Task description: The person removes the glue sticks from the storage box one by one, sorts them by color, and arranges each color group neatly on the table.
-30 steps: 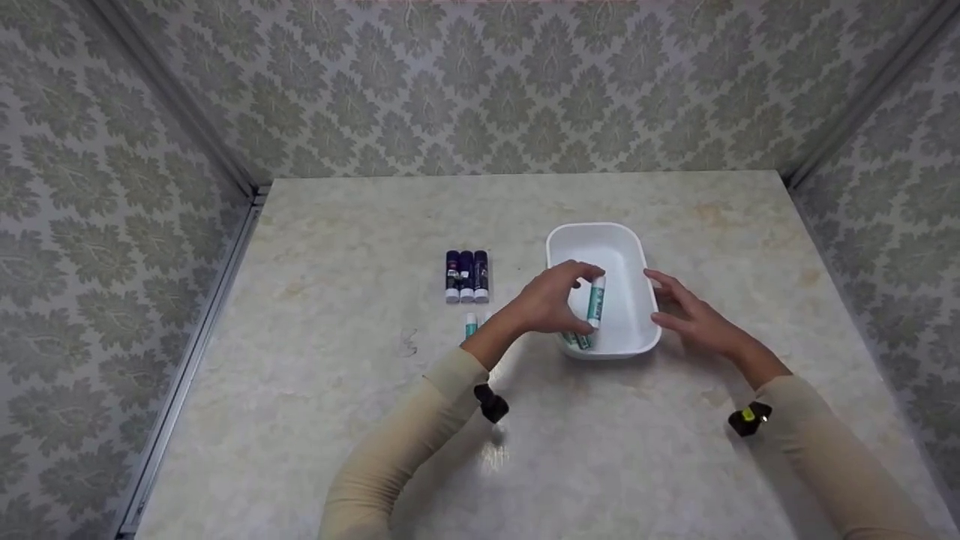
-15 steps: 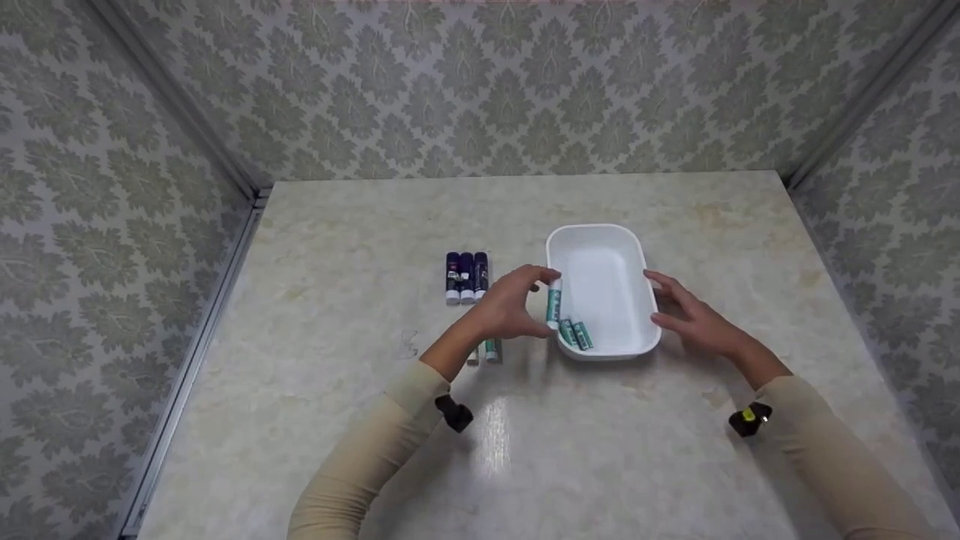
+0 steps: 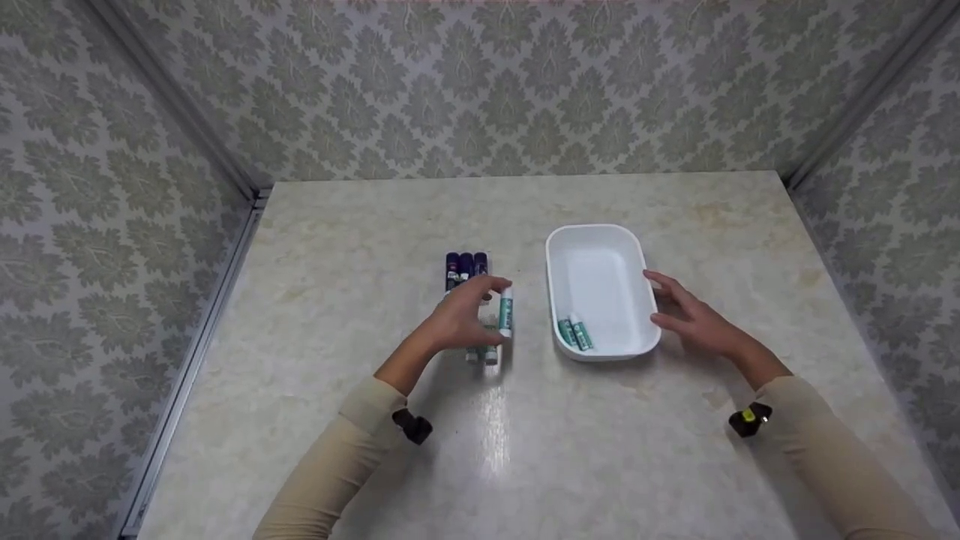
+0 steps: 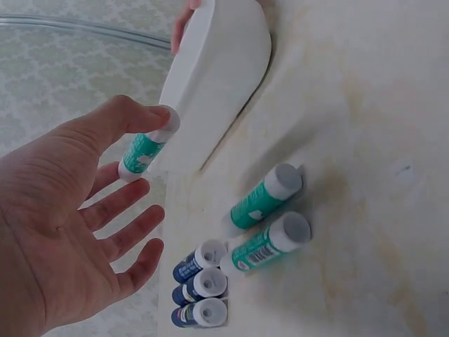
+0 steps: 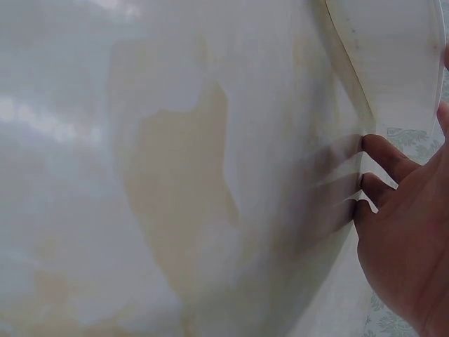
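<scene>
Two green glue sticks [image 3: 575,334] lie in the near end of the white tray [image 3: 600,236], and the left hand [image 3: 461,319] pinches a third green glue stick [image 3: 505,309] between thumb and fingertip, hovering left of the tray over two more green ones [image 4: 270,221] lying on the desk [image 3: 675,450]. That grip looks pretty light, so I'd say it could slip and knock those two rolling, or bump the three purple sticks [image 3: 466,265] just behind. The right hand [image 3: 694,315] is spread open, fingers flat against the tray's right wall. Plenty of bare desk toward the near edge and left side.
</scene>
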Available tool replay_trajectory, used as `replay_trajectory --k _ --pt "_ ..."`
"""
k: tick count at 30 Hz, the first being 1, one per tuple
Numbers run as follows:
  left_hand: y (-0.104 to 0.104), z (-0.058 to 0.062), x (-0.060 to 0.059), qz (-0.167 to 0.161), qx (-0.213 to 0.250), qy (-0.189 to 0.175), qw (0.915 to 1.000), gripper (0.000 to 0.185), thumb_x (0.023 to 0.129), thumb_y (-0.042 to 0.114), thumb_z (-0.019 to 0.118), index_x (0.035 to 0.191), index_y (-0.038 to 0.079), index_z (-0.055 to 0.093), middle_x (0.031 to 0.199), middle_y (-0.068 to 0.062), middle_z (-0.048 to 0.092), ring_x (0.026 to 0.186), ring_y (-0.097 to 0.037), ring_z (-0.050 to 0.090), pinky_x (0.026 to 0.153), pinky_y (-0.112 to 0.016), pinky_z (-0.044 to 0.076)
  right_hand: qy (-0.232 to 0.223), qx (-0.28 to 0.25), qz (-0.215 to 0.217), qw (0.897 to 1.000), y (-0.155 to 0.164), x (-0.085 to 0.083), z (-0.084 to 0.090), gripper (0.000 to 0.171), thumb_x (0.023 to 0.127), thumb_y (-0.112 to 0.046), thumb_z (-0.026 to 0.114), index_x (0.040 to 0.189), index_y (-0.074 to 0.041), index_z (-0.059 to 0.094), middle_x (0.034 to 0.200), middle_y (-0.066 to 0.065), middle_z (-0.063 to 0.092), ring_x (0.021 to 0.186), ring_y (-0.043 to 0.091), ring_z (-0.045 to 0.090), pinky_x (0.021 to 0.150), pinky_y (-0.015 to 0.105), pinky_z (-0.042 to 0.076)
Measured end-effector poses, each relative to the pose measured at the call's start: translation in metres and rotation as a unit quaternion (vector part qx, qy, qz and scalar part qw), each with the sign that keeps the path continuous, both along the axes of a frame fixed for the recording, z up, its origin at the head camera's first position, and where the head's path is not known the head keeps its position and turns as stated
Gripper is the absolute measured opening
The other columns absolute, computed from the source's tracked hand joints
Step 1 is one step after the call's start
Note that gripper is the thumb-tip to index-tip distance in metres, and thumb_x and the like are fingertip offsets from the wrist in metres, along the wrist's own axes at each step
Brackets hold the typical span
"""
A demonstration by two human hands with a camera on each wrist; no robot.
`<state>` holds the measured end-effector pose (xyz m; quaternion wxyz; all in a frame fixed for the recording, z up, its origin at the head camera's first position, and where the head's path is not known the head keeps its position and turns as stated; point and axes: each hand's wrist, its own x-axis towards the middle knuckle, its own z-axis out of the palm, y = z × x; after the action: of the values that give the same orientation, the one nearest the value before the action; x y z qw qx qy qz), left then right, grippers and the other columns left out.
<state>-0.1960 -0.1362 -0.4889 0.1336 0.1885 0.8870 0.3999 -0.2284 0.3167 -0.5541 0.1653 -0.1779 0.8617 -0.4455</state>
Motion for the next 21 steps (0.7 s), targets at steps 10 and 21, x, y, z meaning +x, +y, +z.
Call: replay_trajectory --k 10,21 --pt "-0.031 -0.009 0.007 0.038 -0.012 -0.025 0.9989 0.087 0.087 0.008 0.095 0.164 0.01 0.054 0.165 -0.014 0.059 0.154 -0.039 0.06 0.124 -0.058 0.053 -0.007 0.019 -0.007 1.0 -0.001 -0.001 0.002 0.082 0.115 -0.034 0.066 0.181 -0.027 0.019 0.179 0.029 0.039 0.168 0.051 0.037 0.135 0.078 0.024" --pt "-0.046 -0.024 0.009 0.055 -0.03 -0.035 0.9975 0.092 0.083 0.006 0.097 0.164 0.011 0.054 0.164 -0.016 0.059 0.152 -0.04 0.06 0.125 -0.057 0.053 -0.014 0.032 -0.014 0.999 -0.003 -0.001 0.003 0.083 0.115 -0.035 0.067 0.181 -0.027 0.017 0.181 0.028 0.036 0.168 0.052 0.037 0.134 0.08 0.024"
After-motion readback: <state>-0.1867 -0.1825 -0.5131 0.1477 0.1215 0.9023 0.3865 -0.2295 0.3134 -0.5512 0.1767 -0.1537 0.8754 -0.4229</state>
